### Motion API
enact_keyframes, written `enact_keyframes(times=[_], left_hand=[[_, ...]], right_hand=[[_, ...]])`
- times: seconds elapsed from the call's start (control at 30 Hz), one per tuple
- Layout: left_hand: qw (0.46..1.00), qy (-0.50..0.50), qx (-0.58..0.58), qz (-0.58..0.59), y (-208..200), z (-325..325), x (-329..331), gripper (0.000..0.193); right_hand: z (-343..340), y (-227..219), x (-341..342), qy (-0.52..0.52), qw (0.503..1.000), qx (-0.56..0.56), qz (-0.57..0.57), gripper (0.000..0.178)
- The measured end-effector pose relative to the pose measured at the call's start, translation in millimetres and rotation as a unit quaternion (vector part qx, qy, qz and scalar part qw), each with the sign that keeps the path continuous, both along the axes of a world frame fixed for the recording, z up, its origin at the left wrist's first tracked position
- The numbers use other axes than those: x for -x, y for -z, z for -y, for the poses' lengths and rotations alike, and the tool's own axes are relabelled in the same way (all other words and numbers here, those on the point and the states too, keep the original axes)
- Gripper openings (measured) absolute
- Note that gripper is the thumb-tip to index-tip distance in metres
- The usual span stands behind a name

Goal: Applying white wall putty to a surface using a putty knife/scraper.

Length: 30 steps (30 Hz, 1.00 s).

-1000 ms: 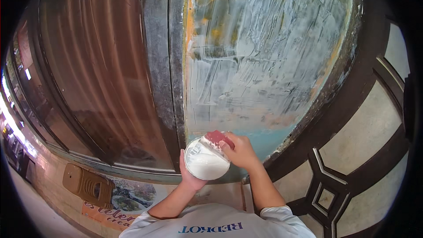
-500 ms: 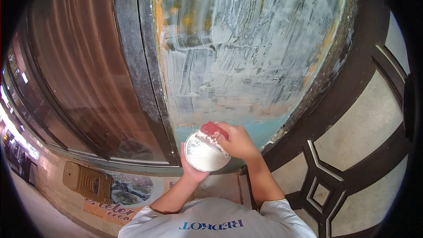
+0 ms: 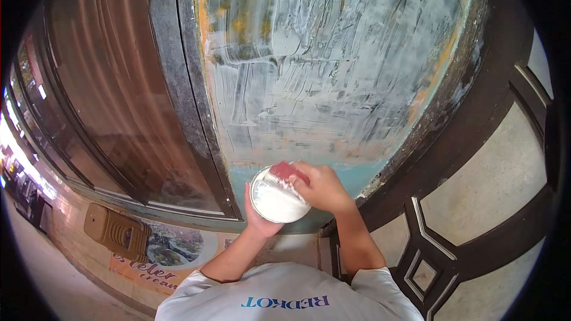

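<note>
1. The bowl (image 3: 256, 194) of white paste (image 3: 278, 203) sits before the chest; the left hand (image 3: 260, 224) clasps its near-left side, apparently steadying it.
2. The right hand (image 3: 324, 189) clamps the red scraper (image 3: 284, 172) over the bowl, probably for control.
3. Since the first frame, the wall (image 3: 309, 107) appears farther left.

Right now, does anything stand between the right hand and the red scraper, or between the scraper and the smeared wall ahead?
Nothing visible does. The right hand grips the red scraper directly. In view, it overlaps the far rim of the round container in the left hand; beyond that, no object shows before the smeared wall.
</note>
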State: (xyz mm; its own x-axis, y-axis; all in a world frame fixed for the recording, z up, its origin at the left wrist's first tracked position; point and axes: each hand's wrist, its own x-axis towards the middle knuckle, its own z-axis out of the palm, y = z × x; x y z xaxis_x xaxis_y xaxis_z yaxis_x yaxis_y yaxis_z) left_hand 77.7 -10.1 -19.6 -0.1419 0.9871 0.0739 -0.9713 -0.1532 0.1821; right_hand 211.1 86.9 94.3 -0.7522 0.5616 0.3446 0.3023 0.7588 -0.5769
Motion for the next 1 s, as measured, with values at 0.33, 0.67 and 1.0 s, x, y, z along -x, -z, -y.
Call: enact_keyframes(times=[0.33,0.67,1.0], left_hand=[[0.999,-0.026,-0.001,-0.028,2,2,-12,0.077],[0.999,-0.039,0.027,0.001,-6,4,-13,0.076],[0.998,-0.031,-0.042,0.046,-7,5,-1,0.071]], right_hand=[[-7,5,-9,-0.055,0.998,0.028,-0.011,0.029],[-6,2,-4,-0.016,0.999,0.031,-0.026,0.026],[-7,-9,6,-0.068,0.996,0.054,-0.031,0.026]])
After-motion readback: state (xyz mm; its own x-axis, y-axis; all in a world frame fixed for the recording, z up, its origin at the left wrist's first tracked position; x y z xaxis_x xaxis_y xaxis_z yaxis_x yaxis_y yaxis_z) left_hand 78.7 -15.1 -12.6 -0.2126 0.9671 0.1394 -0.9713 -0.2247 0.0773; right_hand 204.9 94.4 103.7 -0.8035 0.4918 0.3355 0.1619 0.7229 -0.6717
